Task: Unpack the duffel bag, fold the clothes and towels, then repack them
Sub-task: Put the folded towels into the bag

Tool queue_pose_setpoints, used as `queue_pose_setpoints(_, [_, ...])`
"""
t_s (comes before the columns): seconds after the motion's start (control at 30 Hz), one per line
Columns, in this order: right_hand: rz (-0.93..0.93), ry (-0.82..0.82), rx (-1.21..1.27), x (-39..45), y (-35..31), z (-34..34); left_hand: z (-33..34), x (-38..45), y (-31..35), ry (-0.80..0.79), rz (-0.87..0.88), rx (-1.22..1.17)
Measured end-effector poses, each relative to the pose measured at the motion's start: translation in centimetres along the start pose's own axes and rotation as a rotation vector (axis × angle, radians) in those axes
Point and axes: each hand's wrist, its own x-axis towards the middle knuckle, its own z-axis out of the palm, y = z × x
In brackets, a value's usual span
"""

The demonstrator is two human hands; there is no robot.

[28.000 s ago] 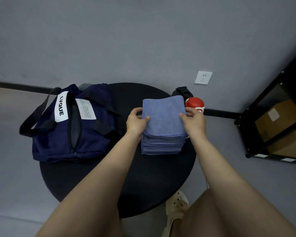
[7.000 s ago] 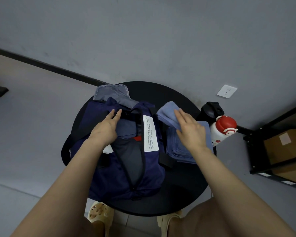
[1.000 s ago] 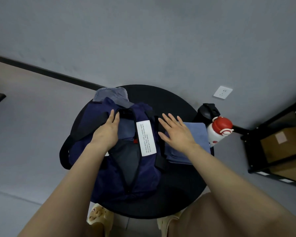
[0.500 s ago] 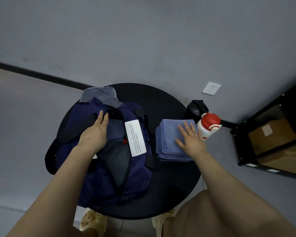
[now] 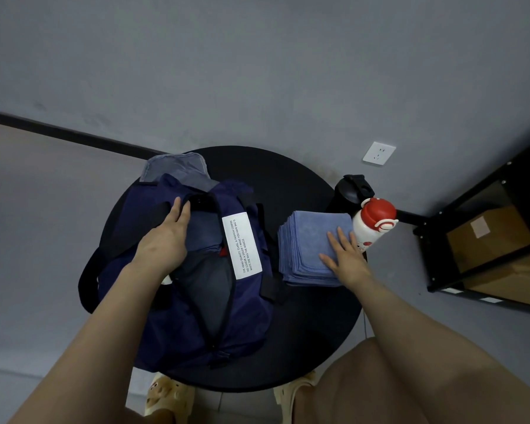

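Now my right hand (image 5: 343, 258) lies flat, fingers straight, on the stack of folded blue towels (image 5: 311, 246), just right of the duffel bag (image 5: 196, 301). My left hand (image 5: 166, 243), seemingly uncurled, holds its mouth apart.

A single head-worn wide-angle view looks steeply down and forward from above the round table (image 5: 303, 347), close enough that both forearms fill the near edge. It faces the far grey wall; a shelf (image 5: 484, 240) sits at the right edge, bare floor at the left.
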Motion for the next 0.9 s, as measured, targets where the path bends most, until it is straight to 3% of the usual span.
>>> queue_pose_setpoints(0.23, [0.134,0.316,0.37,0.0,-0.4,-0.3,0.0,-0.2,-0.1,0.009,0.014,0.002])
queue_pose_setpoints(0.43, [0.342,0.339,0.555,0.0,-1.0,-1.0,-0.2,-0.3,0.0,0.007,0.012,0.007])
queue_pose_setpoints(0.6, [0.32,0.375,0.691,-0.1,-2.0,-2.4,-0.1,-0.3,0.0,0.006,0.015,0.004])
queue_pose_setpoints(0.73, [0.32,0.429,0.629,-0.2,-2.2,-3.0,-0.2,-0.3,-0.1,0.009,0.017,0.001])
queue_pose_setpoints(0.9, [0.357,0.443,0.321,-0.6,-2.6,-3.3,-0.2,-0.4,0.0,0.002,0.015,0.003])
